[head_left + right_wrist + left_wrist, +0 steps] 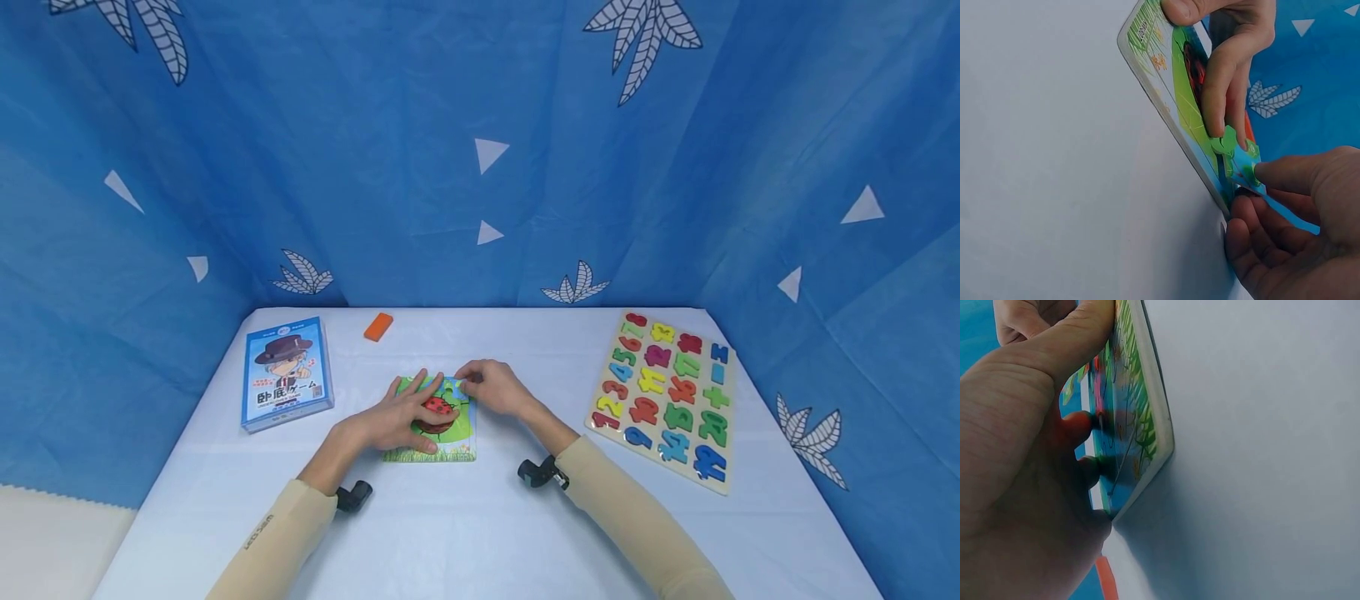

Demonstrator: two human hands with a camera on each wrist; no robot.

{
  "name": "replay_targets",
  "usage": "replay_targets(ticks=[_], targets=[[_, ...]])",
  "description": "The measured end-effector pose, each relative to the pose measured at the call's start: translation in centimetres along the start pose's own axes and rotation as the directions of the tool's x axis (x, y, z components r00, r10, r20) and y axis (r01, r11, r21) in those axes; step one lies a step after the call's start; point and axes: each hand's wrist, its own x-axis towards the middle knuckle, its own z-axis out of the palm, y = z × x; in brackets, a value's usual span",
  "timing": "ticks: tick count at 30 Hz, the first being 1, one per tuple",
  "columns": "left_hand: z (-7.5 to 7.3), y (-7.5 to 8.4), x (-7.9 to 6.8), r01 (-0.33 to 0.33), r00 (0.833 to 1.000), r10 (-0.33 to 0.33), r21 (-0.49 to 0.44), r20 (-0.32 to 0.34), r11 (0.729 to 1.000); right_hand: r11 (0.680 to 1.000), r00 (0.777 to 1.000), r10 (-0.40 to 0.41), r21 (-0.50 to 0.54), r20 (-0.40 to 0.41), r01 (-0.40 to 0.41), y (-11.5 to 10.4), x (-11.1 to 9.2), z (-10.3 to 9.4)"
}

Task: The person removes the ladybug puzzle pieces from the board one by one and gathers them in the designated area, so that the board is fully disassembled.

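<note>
On the white tabletop (465, 533) I have the nearly square ladybug puzzle board (463, 447) lying between the two hands, no long axis standing out. The left hand (397, 418) reaches over it from the left, fingers spread and gripping nothing, while the right hand (498, 388) sits at the far right corner, fingers closed in a pinch. The small puzzle piece (1240, 165) in that pinch stands tilted above the corner, so I judge the right hand nearer; left fingertips lie just beside it, whether touching I cannot tell.
</note>
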Motion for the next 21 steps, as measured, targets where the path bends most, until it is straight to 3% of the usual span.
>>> replay_targets(ticks=[21], targets=[[-0.25, 0.58, -0.02, 0.002, 1.0, -0.002, 0.008, -0.02, 1.0, 0.999, 1.0, -0.004, 0.035, 0.02, 0.003, -0.26, 0.01, -0.26]])
